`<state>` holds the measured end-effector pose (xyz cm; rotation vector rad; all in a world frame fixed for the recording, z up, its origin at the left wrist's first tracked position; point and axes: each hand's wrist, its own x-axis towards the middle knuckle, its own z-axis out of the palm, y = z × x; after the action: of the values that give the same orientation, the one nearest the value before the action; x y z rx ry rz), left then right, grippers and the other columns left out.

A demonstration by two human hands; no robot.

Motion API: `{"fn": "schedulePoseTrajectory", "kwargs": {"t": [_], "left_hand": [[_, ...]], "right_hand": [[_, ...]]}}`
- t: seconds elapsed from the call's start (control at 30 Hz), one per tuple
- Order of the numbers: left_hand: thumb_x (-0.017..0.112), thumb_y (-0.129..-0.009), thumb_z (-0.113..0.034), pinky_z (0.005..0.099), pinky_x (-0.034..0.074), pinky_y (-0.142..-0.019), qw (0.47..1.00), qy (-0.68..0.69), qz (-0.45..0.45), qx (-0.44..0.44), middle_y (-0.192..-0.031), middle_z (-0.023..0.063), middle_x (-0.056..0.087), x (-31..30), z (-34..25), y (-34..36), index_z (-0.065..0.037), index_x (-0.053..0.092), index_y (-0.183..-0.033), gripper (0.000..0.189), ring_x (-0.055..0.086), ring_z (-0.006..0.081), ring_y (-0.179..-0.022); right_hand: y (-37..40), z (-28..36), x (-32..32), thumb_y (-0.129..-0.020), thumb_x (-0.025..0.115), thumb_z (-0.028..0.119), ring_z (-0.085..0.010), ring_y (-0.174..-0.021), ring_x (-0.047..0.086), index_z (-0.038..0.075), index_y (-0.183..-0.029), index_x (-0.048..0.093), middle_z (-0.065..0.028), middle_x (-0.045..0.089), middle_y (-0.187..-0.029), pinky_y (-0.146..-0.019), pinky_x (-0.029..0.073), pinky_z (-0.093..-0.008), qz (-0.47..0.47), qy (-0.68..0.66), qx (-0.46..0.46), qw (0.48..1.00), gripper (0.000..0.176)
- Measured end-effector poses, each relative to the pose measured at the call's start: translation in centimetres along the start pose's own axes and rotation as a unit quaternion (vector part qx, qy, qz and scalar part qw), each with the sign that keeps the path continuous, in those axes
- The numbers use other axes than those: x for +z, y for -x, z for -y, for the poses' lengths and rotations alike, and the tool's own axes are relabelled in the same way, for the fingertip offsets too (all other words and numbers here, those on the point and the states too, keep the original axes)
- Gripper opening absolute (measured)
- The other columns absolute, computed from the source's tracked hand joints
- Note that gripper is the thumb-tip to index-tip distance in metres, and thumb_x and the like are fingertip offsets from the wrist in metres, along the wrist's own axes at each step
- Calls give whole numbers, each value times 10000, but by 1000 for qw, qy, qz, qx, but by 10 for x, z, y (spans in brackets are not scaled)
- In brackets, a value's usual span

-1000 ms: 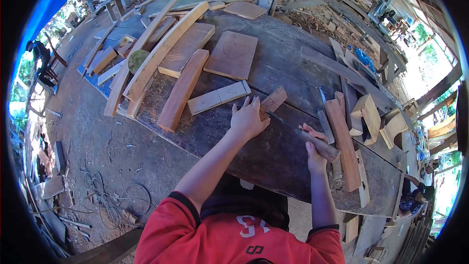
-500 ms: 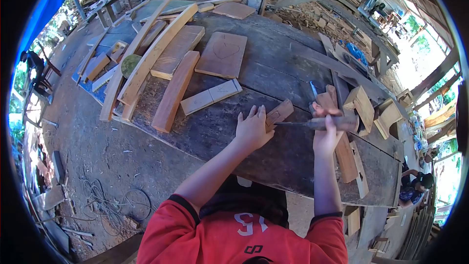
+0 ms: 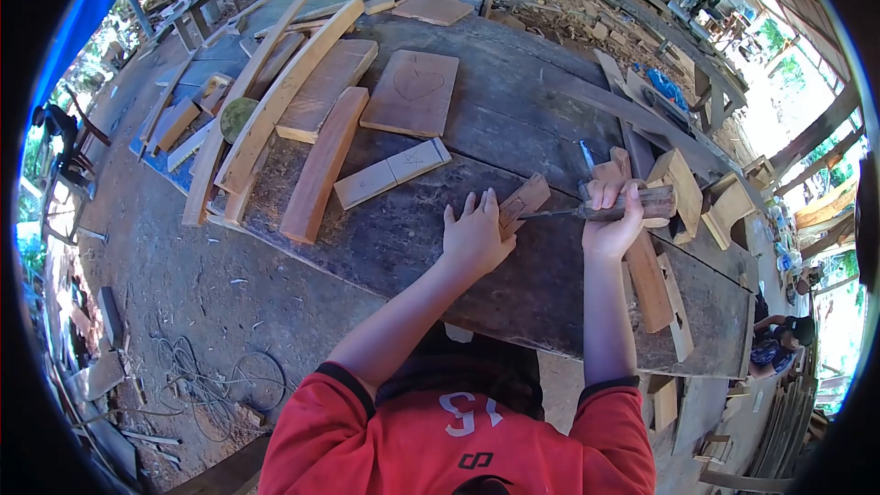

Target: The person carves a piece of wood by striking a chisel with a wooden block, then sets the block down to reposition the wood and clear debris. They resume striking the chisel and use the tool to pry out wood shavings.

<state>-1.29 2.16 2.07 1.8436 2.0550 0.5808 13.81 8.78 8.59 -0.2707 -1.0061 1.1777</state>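
My left hand [image 3: 475, 236] holds a small reddish wood block [image 3: 525, 201] against the dark tabletop, with the fingers along its left side. A chisel-like tool with a thick wooden handle [image 3: 655, 204] is in my right hand [image 3: 612, 218], its fingers wrapped round the grip. The thin metal blade [image 3: 552, 214] points left, and its tip meets the right side of the block. Left of my left hand lies a pale block with pencil lines [image 3: 392, 174]. Beyond it is a flat board with a heart outline [image 3: 412, 92].
Long curved beams [image 3: 291, 96] and a reddish beam [image 3: 324, 167] lie on the left of the table [image 3: 495, 64]. Notched wood pieces [image 3: 676, 192] stand at the right. A person [image 3: 779, 344] is at the far right. Cable coils [image 3: 215, 380] lie on the floor.
My right hand's blurred fingers now show clearly, closed round the handle. The tool's handle end has tilted up a little, and its blade stays at the block. The view has shifted slightly.
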Motion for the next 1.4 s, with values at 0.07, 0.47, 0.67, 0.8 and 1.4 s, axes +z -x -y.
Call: {"fn": "schedulePoseTrajectory", "kwargs": {"t": [0.07,0.47,0.67,0.8,1.4], "left_hand": [[620,-753,-364,563,225,-1011,1000,-8,-9,4,-1318,182,406,1,0,0,31,294,-1317,762,338,325,-1268],[622,-739,-338,591,166,-1020,1000,4,-5,-15,-1272,172,465,0,-3,0,54,309,-1303,755,329,321,-1276],[618,-751,-374,608,181,-1005,1000,-18,0,-13,-1298,181,433,1,-4,-1,25,312,-1302,746,345,318,-1266],[612,-750,-442,613,168,-1007,999,-30,25,-26,-1335,202,375,-1,-5,-2,28,280,-1321,810,315,317,-1283],[702,-717,-385,344,469,-723,873,311,-66,370,-915,219,604,-114,-87,-44,74,518,-1073,609,616,321,-844]], "right_hand": [[-1,-2,-1,-826,545,238,-124,-545,358,116,-744,405,-15,378,-598,-595,297,-284,4,-5,-2,1000,203],[-5,-8,0,-802,533,106,-134,-517,381,74,-754,400,-37,387,-587,-491,333,-262,55,-49,-20,997,145],[-10,-8,11,-788,531,25,-134,-522,417,54,-797,397,-44,403,-625,-491,380,-274,51,2,17,999,137],[-10,-13,28,-786,512,-51,-139,-534,458,37,-812,416,-54,445,-641,-491,394,-280,62,20,17,998,133],[-8,-8,43,-753,606,60,-112,-687,541,34,-846,505,-44,549,-772,-579,436,-285,82,317,-42,944,140]]}}
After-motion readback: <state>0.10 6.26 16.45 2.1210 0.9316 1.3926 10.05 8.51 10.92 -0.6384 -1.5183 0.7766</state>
